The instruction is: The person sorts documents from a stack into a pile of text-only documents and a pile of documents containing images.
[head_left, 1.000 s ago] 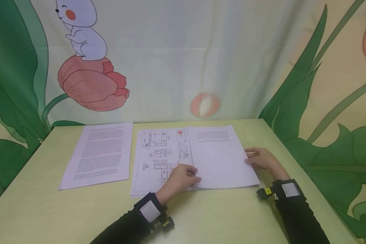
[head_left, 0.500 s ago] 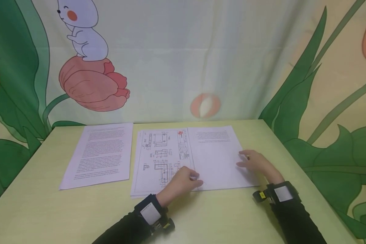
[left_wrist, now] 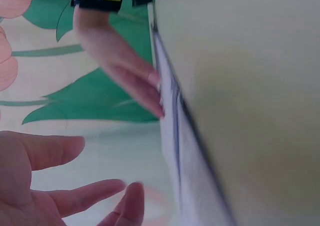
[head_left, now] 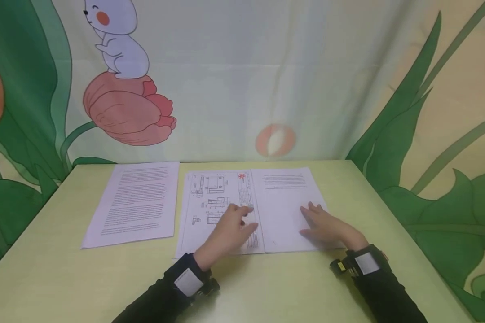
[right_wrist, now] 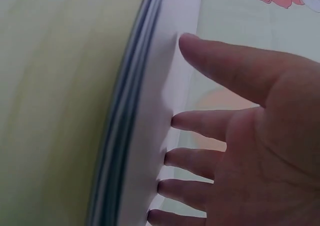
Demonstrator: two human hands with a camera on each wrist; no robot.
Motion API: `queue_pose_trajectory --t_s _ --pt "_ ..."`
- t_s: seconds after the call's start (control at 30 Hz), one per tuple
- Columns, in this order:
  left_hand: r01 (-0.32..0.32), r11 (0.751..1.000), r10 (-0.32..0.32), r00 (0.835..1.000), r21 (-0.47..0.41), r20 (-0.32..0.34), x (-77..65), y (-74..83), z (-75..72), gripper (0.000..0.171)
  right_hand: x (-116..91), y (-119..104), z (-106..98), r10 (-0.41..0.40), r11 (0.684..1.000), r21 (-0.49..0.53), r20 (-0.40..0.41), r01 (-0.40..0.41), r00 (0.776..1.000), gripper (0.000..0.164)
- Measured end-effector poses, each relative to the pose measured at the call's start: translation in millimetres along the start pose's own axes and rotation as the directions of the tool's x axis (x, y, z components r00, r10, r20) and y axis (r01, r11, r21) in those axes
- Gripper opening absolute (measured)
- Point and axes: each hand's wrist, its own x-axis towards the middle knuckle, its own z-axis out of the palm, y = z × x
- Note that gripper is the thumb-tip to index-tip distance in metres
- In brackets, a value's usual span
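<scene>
- Nearest: two wrist cameras, left point(head_left: 208, 287) and right point(head_left: 338, 267), one per wrist, above the bare near part of the desk point(head_left: 275, 287). Judged risk: either could snag a paper edge if an arm dips while reaching toward the far edge.
- Left hand point(head_left: 227, 229): thumb and fingers parted, gap between them, nothing held; raised over the drawing. Risk: a fingertip dropping carelessly could crease that sheet.
- Right hand point(head_left: 327, 226): fingers spread, nothing gripped; fingertips appear to touch the mostly blank text page, on the side toward the desk's right edge. Risk: a sideways push could slide the top sheet off the layers below, spoiling alignment.
- Technical drawing point(head_left: 216, 202): mid-desk, toward the far edge. Mostly blank text page point(head_left: 280, 211): directly alongside, on the right-edge side. Whether joined or merely abutting, cannot tell; if loose, pressure at the seam could make them overlap.
- Full text page point(head_left: 133, 204): apart, near the far left corner; untouched, low risk.
- Count: hands 2; wrist cameras 2; desk 1; drawing faces 1; text faces 2; patterned curtain point(head_left: 218, 89) beyond the far edge, 1. Layers show under the mostly blank page; number not readable.
</scene>
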Motion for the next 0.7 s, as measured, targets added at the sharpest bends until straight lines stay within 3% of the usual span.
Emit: queue_pose_trajectory --t_s 0.1,0.2,0.3,0.53,0.6,0.7 --pt "-0.012 0.995 0.029 0.983 0.095 -0.179 -3.4 -8.4 -25.9 0.045 0 0 -1 -0.013 1.000 0.016 0.001 0.013 1.000 0.073" --pt "-0.015 0.991 0.059 0.943 0.136 -0.327 -6.8 -24.0 -51.5 0.044 -1 -1 -3 -0.020 1.000 0.020 0.000 0.020 1.000 0.073" --pt "0.001 0.990 0.059 0.905 0.141 -0.422 -11.1 -43.7 -75.6 0.043 -2 0 -3 -0.020 1.000 0.017 -0.004 0.020 1.000 0.073" --pt "0.164 0.971 -0.038 0.821 0.171 -0.570 -32.3 -102.9 -131.0 0.045 -3 0 1 -0.062 0.998 0.018 -0.010 0.062 0.998 0.072" --pt "0.234 0.955 -0.087 0.809 0.182 -0.582 -41.2 -119.0 -146.4 0.047 -2 -1 2 -0.049 0.999 0.019 -0.006 0.049 0.999 0.073" --pt "0.342 0.919 -0.180 0.808 0.198 -0.562 -53.7 -139.4 -165.2 0.053 -1 -3 3 -0.035 0.999 0.019 -0.004 0.035 0.999 0.074"
